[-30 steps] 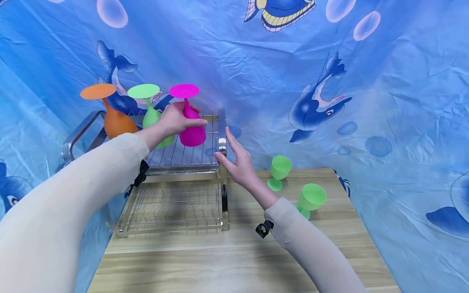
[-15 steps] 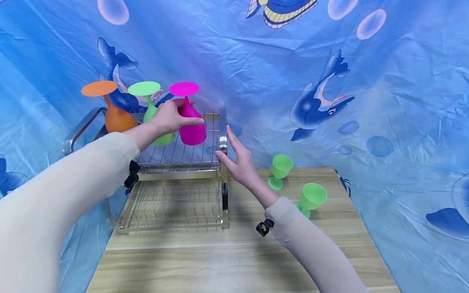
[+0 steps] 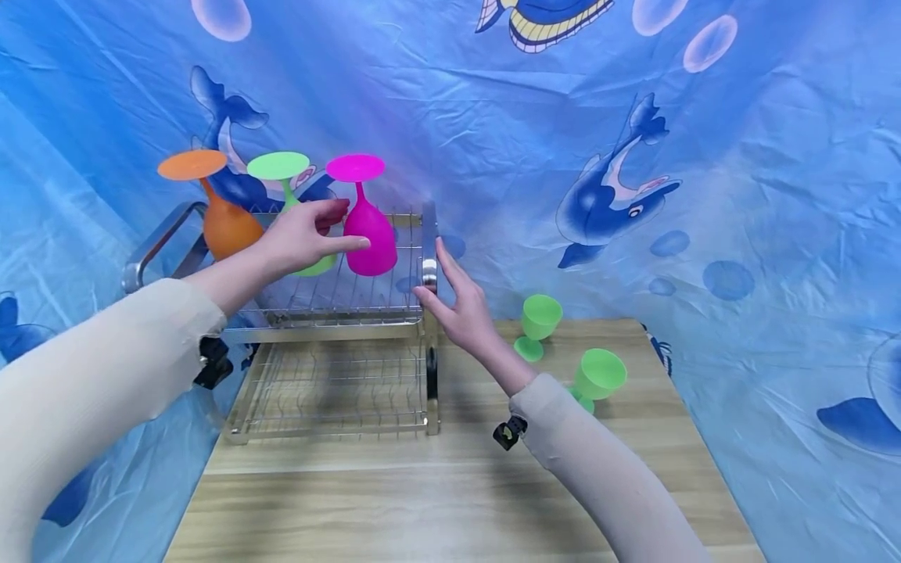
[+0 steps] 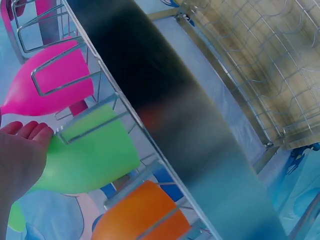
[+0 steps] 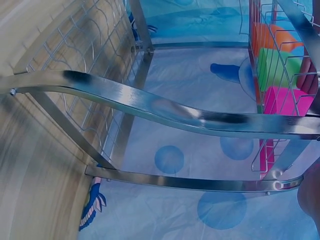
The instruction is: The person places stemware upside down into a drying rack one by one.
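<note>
Upside down on the top tier of the metal dish rack (image 3: 366,332) stand an orange goblet (image 3: 228,231), a green goblet (image 3: 324,266) and a magenta goblet (image 3: 373,242). My left hand (image 3: 299,234) is spread just left of the magenta goblet, its thumb in front of the bowl; whether the thumb touches cannot be made out. It hides much of the green goblet, and in the left wrist view the fingers (image 4: 30,132) lie close by that green bowl. With straight fingers, my right hand (image 3: 464,313) rests against the rack's right side.
Two small green goblets (image 3: 540,317) (image 3: 601,375) stand on the wooden table (image 3: 464,500) right of the rack. Below the top tier is a lower wire tier (image 3: 338,391). A blue sea-print curtain (image 3: 774,195) encloses the table at the back and sides.
My left hand has let go of the magenta goblet and drawn back to the left. The goblet stays upside down on the rack. My right hand has kept its place.
</note>
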Demonstrator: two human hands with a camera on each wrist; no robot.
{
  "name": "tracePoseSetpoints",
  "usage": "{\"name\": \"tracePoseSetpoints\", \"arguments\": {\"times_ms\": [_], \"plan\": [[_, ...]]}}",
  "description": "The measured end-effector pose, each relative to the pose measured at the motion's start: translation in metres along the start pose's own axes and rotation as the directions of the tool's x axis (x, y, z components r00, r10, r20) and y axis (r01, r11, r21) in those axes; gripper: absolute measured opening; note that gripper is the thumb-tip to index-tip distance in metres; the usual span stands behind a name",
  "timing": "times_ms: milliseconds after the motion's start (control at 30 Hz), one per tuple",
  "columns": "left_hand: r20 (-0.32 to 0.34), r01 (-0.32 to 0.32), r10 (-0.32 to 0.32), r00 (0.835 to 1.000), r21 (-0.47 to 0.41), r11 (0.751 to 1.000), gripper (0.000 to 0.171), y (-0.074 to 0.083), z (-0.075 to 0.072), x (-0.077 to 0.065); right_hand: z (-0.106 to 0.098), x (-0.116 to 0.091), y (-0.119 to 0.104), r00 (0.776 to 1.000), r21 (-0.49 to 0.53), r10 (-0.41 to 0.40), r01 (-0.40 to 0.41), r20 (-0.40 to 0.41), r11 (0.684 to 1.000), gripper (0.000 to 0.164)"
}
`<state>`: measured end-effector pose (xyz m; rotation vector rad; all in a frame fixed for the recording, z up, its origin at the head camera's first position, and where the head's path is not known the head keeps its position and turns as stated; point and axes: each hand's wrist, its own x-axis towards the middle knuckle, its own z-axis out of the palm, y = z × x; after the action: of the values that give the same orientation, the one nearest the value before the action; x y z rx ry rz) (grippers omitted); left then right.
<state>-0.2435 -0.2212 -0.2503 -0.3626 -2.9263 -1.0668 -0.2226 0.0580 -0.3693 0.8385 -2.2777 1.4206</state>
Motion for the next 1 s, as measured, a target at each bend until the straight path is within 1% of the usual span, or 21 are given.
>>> {"name": "tracePoseSetpoints", "arguments": {"times_ms": [100, 233, 367, 500, 633, 733, 833, 1000], "plan": [[0.008, 0.010, -0.010, 1.000, 0.006, 1.000, 0.092, -0.001, -0.006, -0.008, 0.000, 0.002, 0.000, 1.000, 0.003, 0.002, -0.002, 0.007, 1.000, 0.082], [0.024, 0.014, -0.013, 1.000, -0.026, 1.000, 0.093, 0.001, -0.013, -0.017, -0.001, 0.002, 0.000, 1.000, -0.011, 0.010, -0.010, 0.004, 1.000, 0.082], [0.032, -0.005, 0.007, 0.999, -0.061, 0.998, 0.090, 0.007, -0.017, -0.027, -0.005, 0.001, 0.000, 1.000, -0.011, 0.021, -0.021, 0.012, 1.000, 0.084], [0.040, -0.026, 0.029, 0.999, -0.069, 0.997, 0.087, 0.010, -0.019, -0.043, -0.016, -0.006, 0.001, 0.999, -0.006, 0.039, -0.038, 0.037, 0.999, 0.088], [0.026, -0.068, 0.069, 0.997, -0.051, 0.996, 0.081, 0.013, -0.021, -0.064, -0.038, -0.018, 0.006, 0.998, -0.043, 0.053, -0.051, 0.039, 0.998, 0.088], [0.027, -0.103, 0.104, 0.994, -0.051, 0.993, 0.078, 0.014, -0.020, -0.079, -0.060, -0.032, 0.015, 0.996, -0.070, 0.087, -0.084, 0.030, 0.994, 0.087], [0.034, -0.123, 0.124, 0.992, -0.047, 0.991, 0.077, 0.015, -0.018, -0.091, -0.085, -0.050, 0.028, 0.991, -0.102, 0.131, -0.129, 0.011, 0.986, 0.087], [0.019, -0.163, 0.162, 0.987, 0.019, 0.987, 0.078, 0.010, -0.021, -0.105, -0.126, -0.086, 0.050, 0.975, -0.193, 0.218, -0.220, -0.031, 0.956, 0.089]]}}
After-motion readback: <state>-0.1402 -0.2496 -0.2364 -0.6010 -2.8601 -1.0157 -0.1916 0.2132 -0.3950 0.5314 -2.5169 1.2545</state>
